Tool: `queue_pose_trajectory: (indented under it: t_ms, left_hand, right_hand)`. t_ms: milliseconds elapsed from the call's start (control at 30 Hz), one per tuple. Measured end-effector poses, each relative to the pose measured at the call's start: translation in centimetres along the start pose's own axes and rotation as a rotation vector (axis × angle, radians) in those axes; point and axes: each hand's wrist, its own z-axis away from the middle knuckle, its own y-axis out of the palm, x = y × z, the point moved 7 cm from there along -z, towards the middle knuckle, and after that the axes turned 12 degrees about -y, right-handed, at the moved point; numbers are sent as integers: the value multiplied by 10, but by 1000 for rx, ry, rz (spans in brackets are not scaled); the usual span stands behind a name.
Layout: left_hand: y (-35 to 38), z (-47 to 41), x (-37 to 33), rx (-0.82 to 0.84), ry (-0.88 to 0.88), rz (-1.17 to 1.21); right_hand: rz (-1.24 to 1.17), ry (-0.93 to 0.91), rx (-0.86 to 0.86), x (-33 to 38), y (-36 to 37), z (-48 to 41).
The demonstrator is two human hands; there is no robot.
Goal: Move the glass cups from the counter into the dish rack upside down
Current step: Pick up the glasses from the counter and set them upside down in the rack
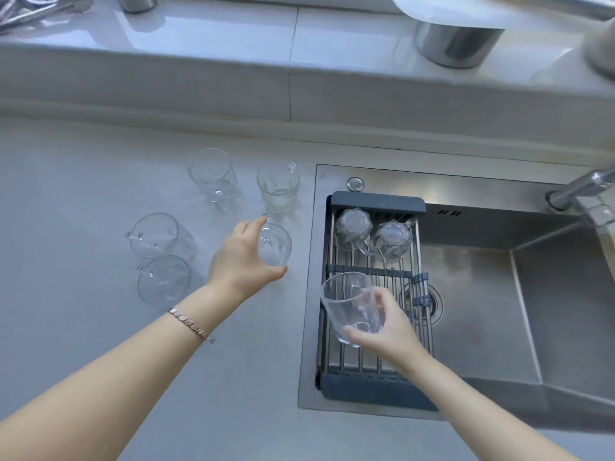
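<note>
Two bare forearms reach forward from the bottom edge, the left one wearing a bracelet (190, 324). Her right hand (382, 331) has its grip closed around a glass cup (349, 307), holding it tilted, mouth up and toward the left, above the near half of the dish rack (372, 384) that spans the left end of the steel sink (532, 294). Two more cups (353, 227) (392, 239) already sit upside down in the rack's far half. Her left hand (239, 257) wraps thumb and fingers around another cup (276, 244) standing on the grey desk (83, 181). Four cups wait there: two behind it (209, 171) (278, 186), two off to the left (156, 236) (164, 281).
</note>
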Motion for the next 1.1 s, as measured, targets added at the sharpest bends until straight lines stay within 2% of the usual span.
queue_pose_trajectory:
  t_ms: [100, 233, 300, 433, 533, 700, 800, 900, 1000, 1033, 1100]
  left_hand:
    - [3, 19, -6, 7, 35, 17]
    - [9, 38, -16, 34, 88, -2]
    - [13, 44, -21, 54, 111, -36]
    - [17, 54, -21, 73, 129, -79]
    - [17, 60, -18, 72, 133, -90]
    - [20, 64, -12, 78, 114, -78]
    - [26, 67, -17, 115, 108, -73]
    - [31, 67, -29, 183, 84, 54]
    - [41, 68, -46, 296, -40, 312]
    - [48, 70, -53, 335, -82, 392]
    - [65, 76, -66, 415, -137, 500]
  right_hand:
    - [90, 192, -59, -24, -46, 0]
    - [223, 373, -17, -39, -61, -20]
    - [184, 418, -42, -37, -55, -36]
    - [356, 428, -78, -23, -39, -75]
    - [340, 420, -136, -19, -25, -94]
    - [205, 327, -182, -15, -23, -95]
    - [188, 156, -147, -6, -29, -73]
    - [261, -40, -18, 12, -29, -40]
    - [233, -107, 181, 14, -13, -3]
    - [170, -120, 169, 13, -10, 6]
    - [-32, -143, -6, 9, -18, 17]
